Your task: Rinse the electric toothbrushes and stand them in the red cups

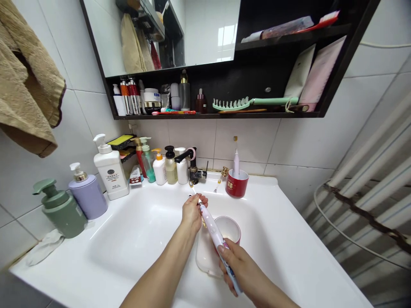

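My right hand [236,261] is wrapped round the handle of a pale pink electric toothbrush [211,225], which slants up and left over the basin. At its upper end, my left hand [192,212] pinches the narrow neck; the brush head [192,184] sticks out above the fingers. Beneath the toothbrush, in the sink [138,231], a cup [237,231] with a white inside and red outside stands by a pale, shallow container [205,261], partly hidden by my hands. A loose brush head [217,185] lies on the back ledge.
A red cup [236,188] holding another electric toothbrush [236,162] stands right of the black faucet [193,167]. Pump bottles [111,173] line the back and left. Overhead hangs a dark cabinet [221,115] with a mirror. A towel [28,72] hangs at left.
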Demonstrator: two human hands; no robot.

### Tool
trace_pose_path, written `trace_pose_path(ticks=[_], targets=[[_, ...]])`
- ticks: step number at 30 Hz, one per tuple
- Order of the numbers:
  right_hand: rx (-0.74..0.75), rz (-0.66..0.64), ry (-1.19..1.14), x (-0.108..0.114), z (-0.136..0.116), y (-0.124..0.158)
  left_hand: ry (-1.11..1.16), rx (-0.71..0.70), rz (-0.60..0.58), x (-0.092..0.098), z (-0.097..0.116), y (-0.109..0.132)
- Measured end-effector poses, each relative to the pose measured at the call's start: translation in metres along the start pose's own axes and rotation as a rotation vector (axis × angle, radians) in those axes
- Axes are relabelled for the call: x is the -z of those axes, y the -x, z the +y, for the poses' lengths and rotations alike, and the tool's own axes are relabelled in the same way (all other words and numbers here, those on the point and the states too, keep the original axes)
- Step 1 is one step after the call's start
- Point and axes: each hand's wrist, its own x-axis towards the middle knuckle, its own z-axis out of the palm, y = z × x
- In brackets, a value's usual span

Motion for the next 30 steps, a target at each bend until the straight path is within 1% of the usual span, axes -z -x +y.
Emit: trace_pose_path(ticks=[2, 3, 5, 7, 9, 11, 15, 18, 22, 26, 28, 30], targets=[[-0.006, -0.008, 0.009, 0.001, 0.002, 0.000, -0.023, -0.032, 0.015, 0.002, 0.002, -0.005], [-0.009, -0.009, 0.018, 0.002, 0.003, 0.001, -0.082, -0.059, 0.032, 0.002, 0.003, -0.009], [-0.006, 0.002, 0.017, 0.004, 0.003, 0.001, -0.289, -0.108, 0.058, 0.002, 0.004, -0.019], [0.031, 0.051, -0.015, 0.006, 0.002, 0.001, -0.527, -0.115, 0.051, -0.002, 0.002, -0.032], [0.063, 0.099, -0.064, 0.009, 0.001, 0.000, -0.691, -0.102, 0.041, -0.009, -0.003, -0.048], [0.078, 0.117, -0.098, 0.012, 0.001, -0.001, -0.810, -0.118, 0.061, -0.018, -0.009, -0.065], [0.097, 0.130, -0.104, 0.014, 0.006, -0.005, -1.056, -0.200, 0.111, -0.037, -0.019, -0.094], [0.106, 0.152, -0.116, 0.015, 0.009, -0.008, -1.200, -0.269, 0.118, -0.045, -0.024, -0.107], [0.111, 0.181, -0.108, 0.016, 0.008, -0.007, -1.327, -0.356, 0.082, -0.046, -0.029, -0.112], [0.104, 0.191, -0.112, 0.017, 0.004, -0.005, -1.359, -0.444, -0.011, -0.046, -0.040, -0.105], [0.122, 0.196, -0.112, 0.018, 0.004, -0.004, -1.346, -0.449, -0.057, -0.049, -0.047, -0.100], [0.138, 0.198, -0.100, 0.019, 0.005, -0.005, -1.313, -0.427, -0.078, -0.053, -0.051, -0.097]])
